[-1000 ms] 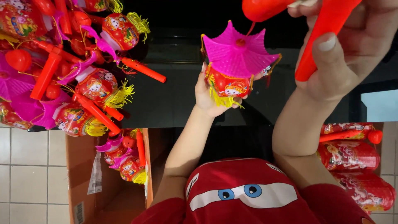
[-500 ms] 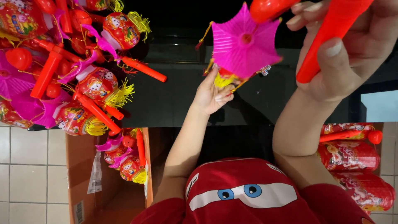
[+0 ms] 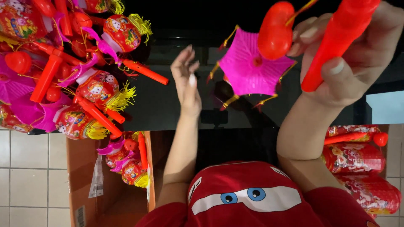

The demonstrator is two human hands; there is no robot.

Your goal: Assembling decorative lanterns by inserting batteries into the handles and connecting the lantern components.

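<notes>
My right hand (image 3: 349,71) is clenched around a red plastic handle (image 3: 336,42), thumb pressed on its front, and a red ball (image 3: 275,30) on a thin string hangs just beside my fingers (image 3: 307,35). Below it dangles a pink umbrella-shaped lantern top (image 3: 252,69) with gold tassels at its corners, hanging free above the dark tabletop (image 3: 176,109). My left hand (image 3: 187,82) is released, fingers loosely spread and holding nothing, near the lantern top but not touching it. To handle this well, I judge I should keep the handle steady and upright so the top hangs level, and bring my left hand in from below to cup it without snagging the tassels. The tabletop is black and glossy, with a heap of finished lanterns (image 3: 80,71) piled at its left end. A cardboard box (image 3: 109,180) with more lanterns stands on the pale tiled floor (image 3: 29,176), and folded red lanterns (image 3: 357,159) lie at the right
</notes>
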